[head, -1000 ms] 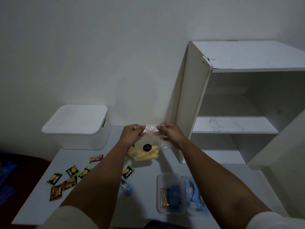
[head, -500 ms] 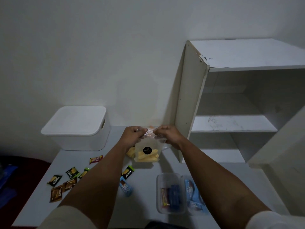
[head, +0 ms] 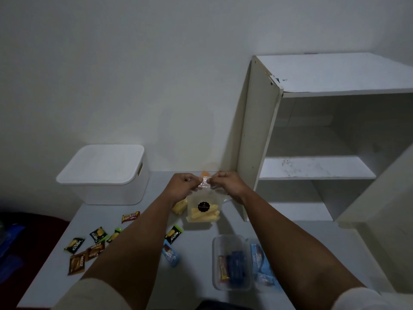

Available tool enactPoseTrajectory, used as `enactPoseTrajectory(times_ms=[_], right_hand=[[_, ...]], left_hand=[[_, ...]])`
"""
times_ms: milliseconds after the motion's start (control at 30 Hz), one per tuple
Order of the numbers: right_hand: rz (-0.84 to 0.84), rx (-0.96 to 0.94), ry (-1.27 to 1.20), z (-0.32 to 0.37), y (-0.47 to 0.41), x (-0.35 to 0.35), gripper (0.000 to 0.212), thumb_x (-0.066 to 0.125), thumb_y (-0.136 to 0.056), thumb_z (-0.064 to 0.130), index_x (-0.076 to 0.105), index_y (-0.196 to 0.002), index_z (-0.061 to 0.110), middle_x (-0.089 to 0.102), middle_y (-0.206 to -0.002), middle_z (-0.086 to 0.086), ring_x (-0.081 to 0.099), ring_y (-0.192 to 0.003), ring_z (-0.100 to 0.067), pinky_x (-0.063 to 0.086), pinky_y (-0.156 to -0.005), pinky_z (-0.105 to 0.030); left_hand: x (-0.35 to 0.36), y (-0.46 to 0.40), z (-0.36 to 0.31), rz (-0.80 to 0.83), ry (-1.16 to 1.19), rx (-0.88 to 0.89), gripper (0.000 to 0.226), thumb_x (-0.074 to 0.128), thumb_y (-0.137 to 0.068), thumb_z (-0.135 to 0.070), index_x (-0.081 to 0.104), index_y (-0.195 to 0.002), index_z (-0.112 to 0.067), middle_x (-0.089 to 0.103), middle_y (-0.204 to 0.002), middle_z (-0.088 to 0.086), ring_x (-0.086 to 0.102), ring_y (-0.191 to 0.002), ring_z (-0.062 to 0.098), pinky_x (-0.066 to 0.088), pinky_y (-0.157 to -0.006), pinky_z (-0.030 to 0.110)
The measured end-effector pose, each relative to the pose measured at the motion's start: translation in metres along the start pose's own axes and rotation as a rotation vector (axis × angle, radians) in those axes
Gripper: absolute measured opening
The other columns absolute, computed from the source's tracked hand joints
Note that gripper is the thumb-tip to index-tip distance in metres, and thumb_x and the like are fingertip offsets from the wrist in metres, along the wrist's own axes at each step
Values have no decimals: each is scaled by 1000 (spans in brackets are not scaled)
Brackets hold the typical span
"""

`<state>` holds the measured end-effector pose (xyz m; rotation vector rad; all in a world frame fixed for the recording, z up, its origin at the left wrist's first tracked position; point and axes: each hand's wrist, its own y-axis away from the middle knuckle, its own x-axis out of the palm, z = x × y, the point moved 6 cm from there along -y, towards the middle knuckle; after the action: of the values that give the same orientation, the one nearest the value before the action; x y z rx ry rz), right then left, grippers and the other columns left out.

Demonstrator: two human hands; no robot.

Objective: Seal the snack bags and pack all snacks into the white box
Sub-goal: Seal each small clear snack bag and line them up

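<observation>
Both hands meet just above the centre of the frame: the left hand [head: 181,186] and the right hand [head: 225,184] each pinch the crinkled top edge of a clear snack bag [head: 204,208], fingers curled tight, knuckles nearly touching. The bag hangs below them over the grey table [head: 138,285], with pale yellow sticks in its lower half and a round black label on its front.

It looks light and limp, a thin slippery film that crumples wherever it is squeezed, and the sticks inside probably snap easily. The safe place to hold it is the empty top strip, clear of the contents; a grip lower down would risk crushing them.

A second heap of yellow sticks [head: 180,206] lies just left of the bag, half hidden by the left wrist. Small sachets [head: 89,249] are scattered at lower left, a red one [head: 130,217] nearer the white box [head: 105,173], which stands at left centre with its lid on. That lid will have to come off before anything goes in. A blue wrapper [head: 171,256] lies between the forearms, and a clear tub [head: 232,262] holding wrapped bars sits at lower centre. The open white shelf unit [head: 312,135] fills the right side, close to the right forearm.
</observation>
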<state>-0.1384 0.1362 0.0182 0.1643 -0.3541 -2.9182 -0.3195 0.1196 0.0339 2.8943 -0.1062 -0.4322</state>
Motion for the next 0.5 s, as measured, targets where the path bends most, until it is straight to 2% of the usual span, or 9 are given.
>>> enactPoseTrajectory(times_ms=[100, 200, 267, 367, 500], right_hand=[[-18, -30, 7, 2, -3, -1, 15, 77, -84, 10, 77, -71, 17, 70, -68, -4, 63, -63, -11, 48, -67, -24], [-29, -16, -20, -2, -3, -3, 11, 81, -82, 15, 78, -71, 17, 72, -71, -6, 65, -65, -13, 49, -70, -27], [-19, 26, -40, -6, 0, -5, 8, 82, -82, 20, 79, -83, 13, 74, -80, -8, 68, -70, -14, 47, -70, -28], [-13, 71, -83, -14, 2, -9, 25, 80, -85, 22, 74, -103, 6, 74, -91, -7, 70, -79, -14, 46, -70, -27], [28, 76, -97, -17, 6, -11, 13, 78, -87, 21, 70, -95, 14, 72, -90, -3, 68, -79, -13, 46, -70, -26]], left_hand=[[3, 2, 0, 3, 3, -3, 17, 68, -94, -24, 77, -93, -10, 79, -85, 4, 70, -79, 14, 50, -63, 23], [3, 0, 0, -10, 24, -13, 17, 62, -97, -20, 76, -94, -9, 79, -85, 5, 71, -82, 17, 54, -79, 33], [2, -1, 0, -31, 25, -7, 16, 61, -98, -18, 74, -95, -10, 78, -85, 5, 69, -81, 18, 54, -81, 33], [-2, -3, 1, -55, 32, -5, 15, 61, -99, -19, 73, -98, -11, 77, -88, 7, 69, -82, 18, 53, -80, 32], [0, -3, 3, -13, 13, -37, 17, 62, -96, -19, 75, -94, -9, 79, -87, 6, 71, -80, 17, 53, -78, 33]])
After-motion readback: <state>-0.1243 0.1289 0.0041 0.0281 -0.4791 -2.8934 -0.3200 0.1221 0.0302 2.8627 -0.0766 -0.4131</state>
